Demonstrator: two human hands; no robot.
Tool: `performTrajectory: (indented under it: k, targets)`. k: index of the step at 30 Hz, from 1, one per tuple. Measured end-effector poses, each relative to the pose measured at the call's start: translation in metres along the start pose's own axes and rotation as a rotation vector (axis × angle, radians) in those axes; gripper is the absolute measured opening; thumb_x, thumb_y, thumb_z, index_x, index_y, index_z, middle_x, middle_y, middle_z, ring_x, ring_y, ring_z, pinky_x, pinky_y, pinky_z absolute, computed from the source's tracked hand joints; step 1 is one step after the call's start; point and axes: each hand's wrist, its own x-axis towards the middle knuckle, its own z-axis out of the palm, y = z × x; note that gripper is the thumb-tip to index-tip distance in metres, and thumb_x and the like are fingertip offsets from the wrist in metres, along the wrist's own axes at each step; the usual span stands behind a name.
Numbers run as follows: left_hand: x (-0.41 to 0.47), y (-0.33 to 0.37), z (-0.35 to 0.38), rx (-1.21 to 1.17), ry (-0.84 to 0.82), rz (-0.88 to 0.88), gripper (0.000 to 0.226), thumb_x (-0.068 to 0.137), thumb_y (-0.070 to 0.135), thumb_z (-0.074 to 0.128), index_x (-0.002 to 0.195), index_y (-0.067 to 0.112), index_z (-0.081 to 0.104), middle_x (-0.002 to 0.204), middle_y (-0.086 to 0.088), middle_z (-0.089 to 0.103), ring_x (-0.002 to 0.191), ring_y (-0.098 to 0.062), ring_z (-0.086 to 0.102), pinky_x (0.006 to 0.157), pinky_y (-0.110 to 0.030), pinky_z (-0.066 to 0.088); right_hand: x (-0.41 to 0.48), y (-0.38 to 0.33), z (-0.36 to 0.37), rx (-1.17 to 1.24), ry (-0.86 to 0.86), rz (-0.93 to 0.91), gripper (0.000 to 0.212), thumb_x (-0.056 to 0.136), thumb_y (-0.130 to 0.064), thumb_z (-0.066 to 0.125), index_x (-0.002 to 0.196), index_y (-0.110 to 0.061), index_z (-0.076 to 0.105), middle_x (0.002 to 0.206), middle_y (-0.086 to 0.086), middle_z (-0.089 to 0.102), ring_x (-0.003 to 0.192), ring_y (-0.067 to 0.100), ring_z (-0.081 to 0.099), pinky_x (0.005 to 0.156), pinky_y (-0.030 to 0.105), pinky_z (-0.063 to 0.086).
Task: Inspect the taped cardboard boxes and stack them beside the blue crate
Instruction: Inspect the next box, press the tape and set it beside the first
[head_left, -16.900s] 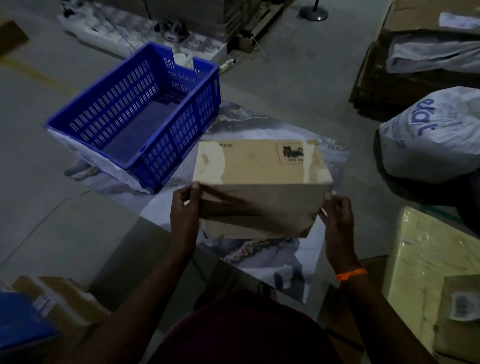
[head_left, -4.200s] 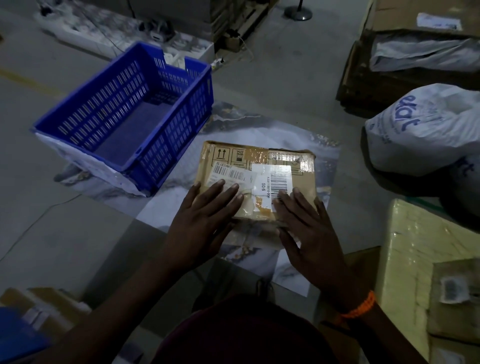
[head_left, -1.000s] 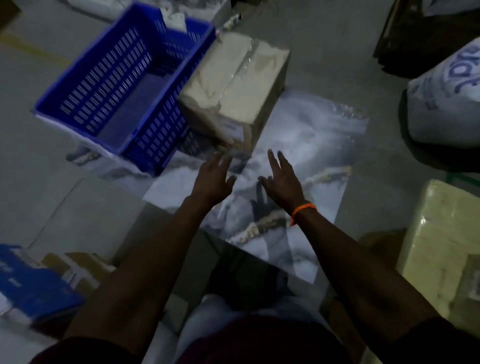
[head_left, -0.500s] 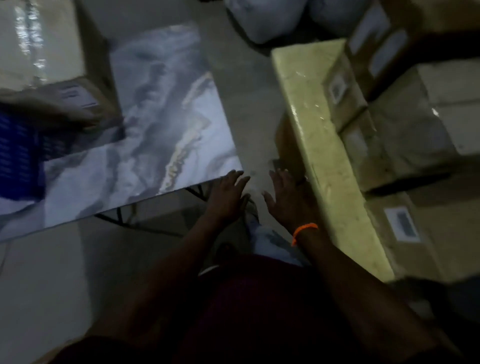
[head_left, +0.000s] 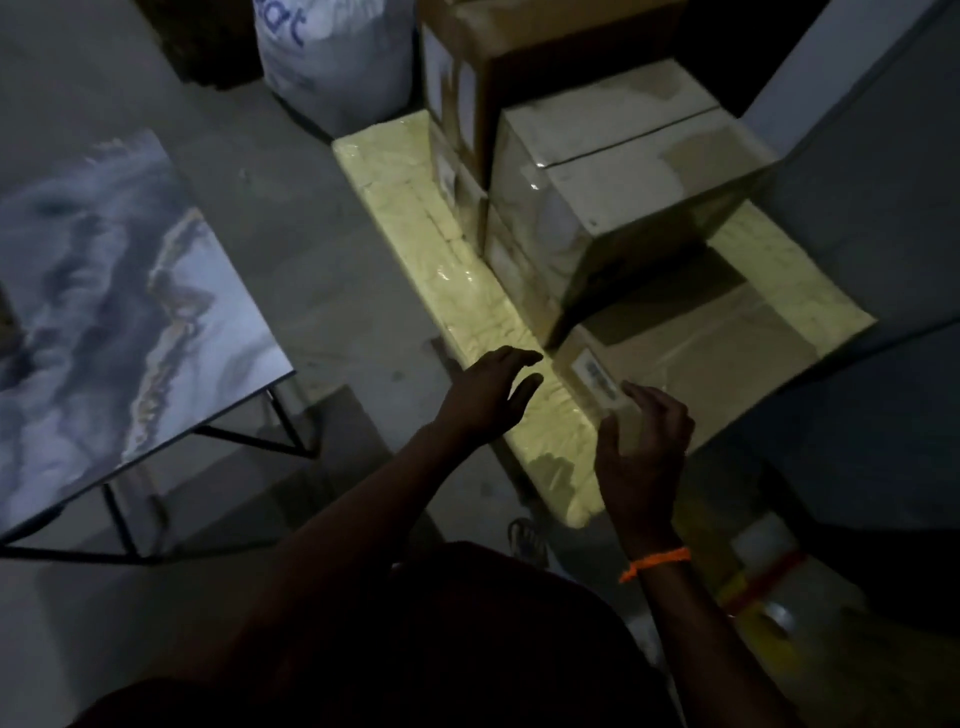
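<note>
The nearest taped box (head_left: 701, 358), low and flat with a white label (head_left: 597, 382) on its near corner, lies on a yellow wrapped slab (head_left: 447, 249) on the floor, in front of taller stacked boxes (head_left: 623, 171) and well right of the marbled bench (head_left: 104, 291). The left hand (head_left: 488, 395) hovers over the slab just left of that box, fingers straight and spread, holding nothing. The right hand (head_left: 641, 447), an orange band (head_left: 655, 563) on its wrist, is at the box's near corner by the label, fingers loosely curved and gripping nothing; whether they touch the cardboard cannot be told.
</note>
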Motion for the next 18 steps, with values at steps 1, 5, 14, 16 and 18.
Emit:
performTrajectory:
  k: [1, 5, 14, 16, 18]
  targets:
    - [0.012, 0.015, 0.014, -0.014, -0.010, -0.007, 0.040, 0.103, 0.039, 0.054, 0.134, 0.015, 0.061, 0.128, -0.006, 0.065, 0.114, -0.025, 0.063, 0.088, -0.041, 0.054, 0.006, 0.021, -0.011, -0.010, 0.017, 0.040, 0.039, 0.089, -0.002, 0.073, 0.128, -0.006, 0.066, 0.126, 0.016, 0.055, 0.118, 0.034, 0.052, 0.100, 0.028, 0.039]
    - [0.066, 0.055, 0.062, -0.033, -0.093, -0.182, 0.062, 0.101, 0.046, 0.057, 0.151, 0.012, 0.043, 0.150, -0.015, 0.047, 0.131, -0.034, 0.050, 0.102, -0.045, 0.048, 0.029, 0.093, -0.042, -0.039, 0.013, 0.307, 0.062, 0.086, -0.012, 0.080, 0.142, -0.005, 0.053, 0.138, 0.025, 0.046, 0.130, 0.043, 0.041, 0.108, 0.049, 0.037]
    - [0.125, 0.038, 0.090, 0.068, -0.344, -0.414, 0.064, 0.091, 0.039, 0.074, 0.144, 0.010, 0.052, 0.114, -0.019, 0.069, 0.106, -0.033, 0.065, 0.078, -0.031, 0.045, 0.022, 0.172, -0.047, 0.416, -0.288, 0.725, 0.064, 0.092, -0.035, 0.077, 0.148, -0.015, 0.053, 0.135, 0.007, 0.067, 0.119, 0.020, 0.064, 0.093, 0.022, 0.055]
    - [0.114, 0.042, 0.091, 0.078, -0.412, -0.428, 0.052, 0.095, 0.044, 0.067, 0.131, 0.005, 0.064, 0.112, -0.019, 0.071, 0.108, -0.034, 0.065, 0.080, -0.030, 0.043, 0.018, 0.172, -0.053, 0.499, -0.197, 0.724, 0.062, 0.097, -0.028, 0.072, 0.152, -0.012, 0.049, 0.142, 0.006, 0.063, 0.129, 0.018, 0.060, 0.100, 0.023, 0.053]
    - [0.094, 0.044, 0.096, 0.002, -0.393, -0.473, 0.052, 0.092, 0.048, 0.070, 0.119, 0.003, 0.070, 0.107, -0.016, 0.072, 0.104, -0.031, 0.067, 0.077, -0.027, 0.043, 0.010, 0.170, -0.067, 0.530, -0.156, 0.740, 0.054, 0.099, -0.027, 0.070, 0.148, -0.009, 0.054, 0.142, 0.007, 0.063, 0.131, 0.019, 0.059, 0.104, 0.030, 0.052]
